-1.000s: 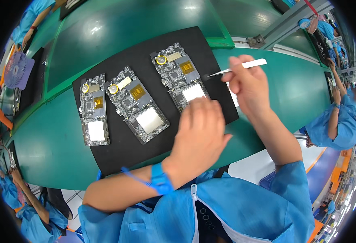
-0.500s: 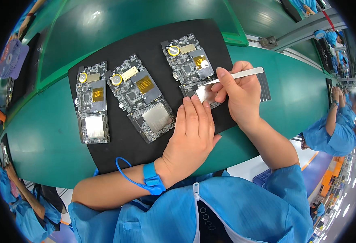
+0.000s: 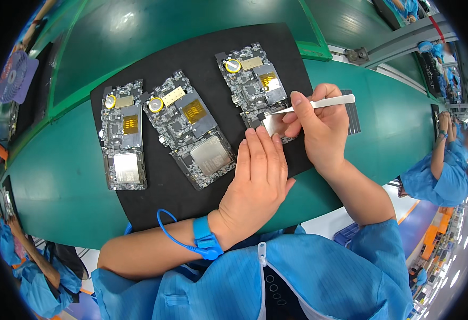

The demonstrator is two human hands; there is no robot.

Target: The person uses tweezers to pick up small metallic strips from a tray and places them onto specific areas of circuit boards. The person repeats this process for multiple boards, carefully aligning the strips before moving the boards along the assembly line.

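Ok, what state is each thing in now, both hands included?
left hand: open, fingers straight over near end of right board
right hand: closed on tweezers
tweezers: held, tips at silver plate; gap unclear
right board: flat on mat
middle board: flat, slanted
left board: flat, untouched
mat: spread on table
wrist strap: worn on the left

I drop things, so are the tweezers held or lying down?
Held: the right hand pinches the tweezers between thumb and fingers, their tip at the rightmost circuit board.
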